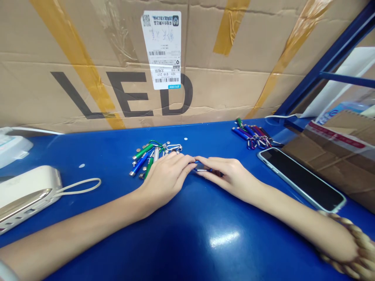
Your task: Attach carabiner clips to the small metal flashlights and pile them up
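My left hand [168, 169] and my right hand [233, 173] meet over the middle of the table. A blue carabiner [201, 167] with a silvery gate is pinched between my right thumb and fingers; anything attached to it is hidden in that hand. My left thumb and fingertips close at the carabiner's left end, though what they grip there is covered. Just beyond my left hand lies a pile of slim metal keychain flashlights, among them a blue one [139, 164] and a green one [143, 151]. A silver carabiner [174, 147] and several small button cells [138, 150] lie among them.
At the back right is a bunch of flashlights with carabiners [253, 134]. A phone [301, 177] lies beside a cardboard box [331, 152]. At left stands a white device with a cord loop [43, 183]. A large carton [123, 58] walls off the blue table's [187, 238] back.
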`<control>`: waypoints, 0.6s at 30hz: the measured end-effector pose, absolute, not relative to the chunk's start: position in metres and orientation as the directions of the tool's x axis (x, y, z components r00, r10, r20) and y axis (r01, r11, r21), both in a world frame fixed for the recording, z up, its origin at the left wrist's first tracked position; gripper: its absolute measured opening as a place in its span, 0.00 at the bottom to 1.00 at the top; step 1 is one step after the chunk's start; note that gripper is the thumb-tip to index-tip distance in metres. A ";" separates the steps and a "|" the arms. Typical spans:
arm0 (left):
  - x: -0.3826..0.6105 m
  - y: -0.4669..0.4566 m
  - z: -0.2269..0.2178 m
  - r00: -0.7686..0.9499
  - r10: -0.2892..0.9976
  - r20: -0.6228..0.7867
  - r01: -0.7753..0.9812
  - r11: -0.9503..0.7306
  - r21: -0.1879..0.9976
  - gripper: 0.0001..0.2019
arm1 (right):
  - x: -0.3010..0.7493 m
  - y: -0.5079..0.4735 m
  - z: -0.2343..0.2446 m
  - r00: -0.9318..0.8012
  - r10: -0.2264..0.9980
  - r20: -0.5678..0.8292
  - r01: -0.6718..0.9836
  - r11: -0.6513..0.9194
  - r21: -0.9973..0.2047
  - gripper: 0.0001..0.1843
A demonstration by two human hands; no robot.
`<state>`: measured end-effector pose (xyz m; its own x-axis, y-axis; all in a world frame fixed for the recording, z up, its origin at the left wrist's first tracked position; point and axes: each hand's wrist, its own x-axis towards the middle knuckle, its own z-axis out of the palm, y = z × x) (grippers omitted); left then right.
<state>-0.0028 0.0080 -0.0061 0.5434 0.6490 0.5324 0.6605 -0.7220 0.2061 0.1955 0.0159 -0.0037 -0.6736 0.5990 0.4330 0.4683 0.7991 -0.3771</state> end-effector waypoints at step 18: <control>-0.005 0.009 -0.006 0.599 0.573 0.559 0.612 -0.778 0.142 0.18 | 0.197 0.013 -0.004 -0.708 0.504 0.495 0.425 0.864 -0.271 0.11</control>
